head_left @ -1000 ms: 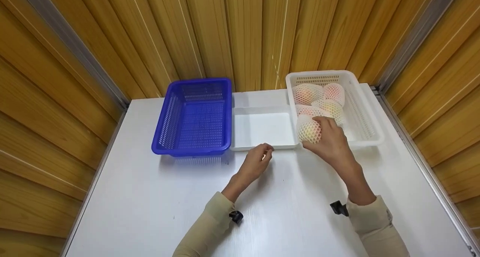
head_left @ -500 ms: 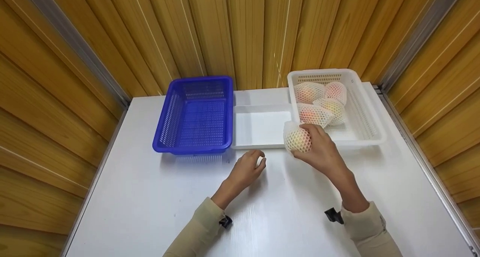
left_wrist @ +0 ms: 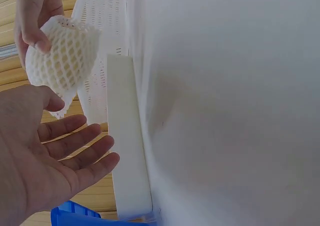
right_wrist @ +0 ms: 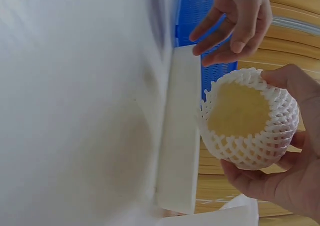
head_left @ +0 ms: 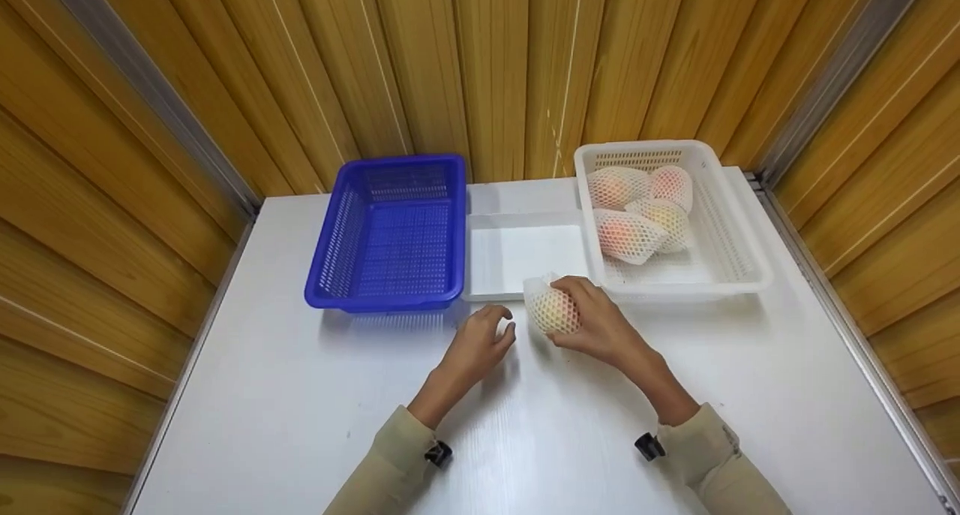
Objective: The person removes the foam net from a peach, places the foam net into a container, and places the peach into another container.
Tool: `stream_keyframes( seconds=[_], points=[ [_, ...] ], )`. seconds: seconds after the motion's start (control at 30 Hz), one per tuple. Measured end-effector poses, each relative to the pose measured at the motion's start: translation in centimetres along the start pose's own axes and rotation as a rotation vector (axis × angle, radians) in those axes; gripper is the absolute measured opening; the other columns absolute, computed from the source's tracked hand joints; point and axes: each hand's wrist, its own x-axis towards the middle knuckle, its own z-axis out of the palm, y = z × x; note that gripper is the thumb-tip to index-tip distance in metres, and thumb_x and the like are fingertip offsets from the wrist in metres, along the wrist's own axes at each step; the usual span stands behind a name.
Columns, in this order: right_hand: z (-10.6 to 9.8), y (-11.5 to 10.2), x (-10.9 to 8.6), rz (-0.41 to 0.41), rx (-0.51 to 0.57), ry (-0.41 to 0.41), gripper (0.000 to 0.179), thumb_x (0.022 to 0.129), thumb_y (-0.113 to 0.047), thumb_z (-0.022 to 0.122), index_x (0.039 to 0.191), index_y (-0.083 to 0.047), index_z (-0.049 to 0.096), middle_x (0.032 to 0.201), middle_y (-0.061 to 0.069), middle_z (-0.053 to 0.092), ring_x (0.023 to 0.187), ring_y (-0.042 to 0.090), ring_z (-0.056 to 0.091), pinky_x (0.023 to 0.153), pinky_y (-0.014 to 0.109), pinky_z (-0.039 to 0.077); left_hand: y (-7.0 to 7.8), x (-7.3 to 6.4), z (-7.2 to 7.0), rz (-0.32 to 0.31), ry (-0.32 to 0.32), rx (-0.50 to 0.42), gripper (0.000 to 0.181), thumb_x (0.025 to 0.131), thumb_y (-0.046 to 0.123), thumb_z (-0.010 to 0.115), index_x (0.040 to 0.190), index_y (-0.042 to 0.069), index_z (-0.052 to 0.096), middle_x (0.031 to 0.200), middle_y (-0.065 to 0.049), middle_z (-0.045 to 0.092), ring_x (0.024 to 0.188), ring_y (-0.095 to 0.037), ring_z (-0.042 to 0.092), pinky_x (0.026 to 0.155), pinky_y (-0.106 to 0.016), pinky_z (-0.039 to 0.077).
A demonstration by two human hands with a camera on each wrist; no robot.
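My right hand grips a round fruit in a white foam net, held in front of the white tray. Through the net's open end, in the right wrist view, the fruit's yellow skin shows; its exact kind is unclear. Just left of it is my left hand, holding nothing, its fingers spread and slightly bent in the left wrist view. A small gap separates that hand from the fruit in the head view. Several netted fruits, red and yellow, lie in the white basket at the right.
A blue basket stands left of the tray, with its bare slotted floor visible. All three containers sit toward the back of the white table. Wood-patterned walls close in the back and both sides.
The netted fruit has moved in my right hand from the white basket's front left corner, leftward and toward me. My left hand has drawn back from the tray's front edge, slightly left.
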Motion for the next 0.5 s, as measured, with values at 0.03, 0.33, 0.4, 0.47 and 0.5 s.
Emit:
stream_keyframes(
  seconds=[0.03, 0.33, 0.4, 0.47, 0.5],
  points=[
    [0.4, 0.3, 0.0, -0.014, 0.002, -0.007, 0.074, 0.073, -0.020, 0.089, 0.136, -0.009, 0.052, 0.138, 0.013, 0.054, 0.119, 0.035, 0.058, 0.093, 0.053, 0.056, -0.1, -0.2, 0.1, -0.004, 0.003, -0.001, 0.014, 0.097, 0.015, 0.064, 0.104, 0.004, 0.069, 0.106, -0.010, 0.072, 0.102, -0.028, 0.070, 0.087, -0.039, 0.058],
    [2.9, 2.7, 1.2, -0.075, -0.034, 0.008, 0.074, 0.071, -0.017, 0.090, 0.134, -0.002, 0.053, 0.135, 0.018, 0.054, 0.123, 0.037, 0.057, 0.101, 0.051, 0.052, -0.2, -0.6, 0.5, -0.011, 0.005, -0.007, 0.015, 0.096, 0.015, 0.064, 0.104, 0.004, 0.069, 0.107, -0.010, 0.073, 0.104, -0.028, 0.070, 0.090, -0.040, 0.058],
    [3.2, 2.9, 1.5, -0.083, -0.033, 0.019, 0.074, 0.072, -0.017, 0.090, 0.134, -0.001, 0.053, 0.135, 0.019, 0.054, 0.124, 0.040, 0.056, 0.102, 0.053, 0.051, -0.3, -0.6, 0.5, -0.008, 0.002, -0.003, 0.015, 0.096, 0.015, 0.063, 0.105, 0.004, 0.069, 0.108, -0.010, 0.073, 0.104, -0.028, 0.070, 0.090, -0.040, 0.058],
    [3.4, 3.0, 1.8, -0.087, -0.037, 0.031, 0.074, 0.072, -0.016, 0.090, 0.134, -0.001, 0.053, 0.136, 0.021, 0.053, 0.125, 0.042, 0.055, 0.104, 0.055, 0.049, -0.4, -0.5, 0.5, -0.003, -0.002, -0.003, 0.016, 0.097, 0.016, 0.063, 0.105, 0.004, 0.069, 0.108, -0.011, 0.072, 0.105, -0.028, 0.070, 0.091, -0.041, 0.057],
    [3.5, 3.1, 1.9, -0.086, -0.040, 0.036, 0.073, 0.073, -0.016, 0.090, 0.135, -0.001, 0.053, 0.137, 0.021, 0.053, 0.126, 0.043, 0.054, 0.104, 0.055, 0.049, -0.4, -0.5, 0.5, -0.002, -0.004, -0.004, 0.016, 0.097, 0.016, 0.063, 0.105, 0.004, 0.069, 0.108, -0.011, 0.072, 0.105, -0.028, 0.070, 0.091, -0.041, 0.057]
  ],
)
